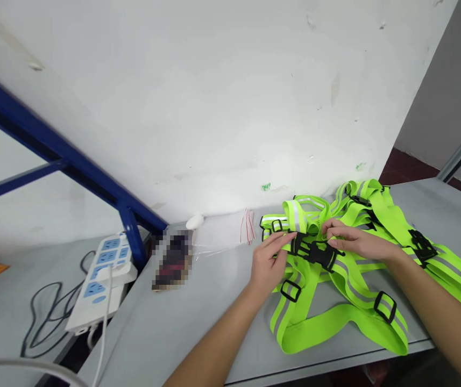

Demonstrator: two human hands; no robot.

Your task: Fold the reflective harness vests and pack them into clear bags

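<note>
- My left hand (pixel 269 262) pinches one end of the buckle (pixel 322 255); my right hand (pixel 357 240) touches the other, its grip unclear to me.
- The buckle looks stiff, perhaps slick; I'd hold its sides.
- Straps (pixel 319 327) lie beneath on the table (pixel 174 328), likely light and limp.
- Clear bags (pixel 222 231) lie flat leftward, contents indiscernible.

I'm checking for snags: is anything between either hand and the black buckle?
Nothing visible is. The left hand is at the left end of the black buckle, the right hand at its right end. The green straps lie around it, but none crosses its middle.
</note>
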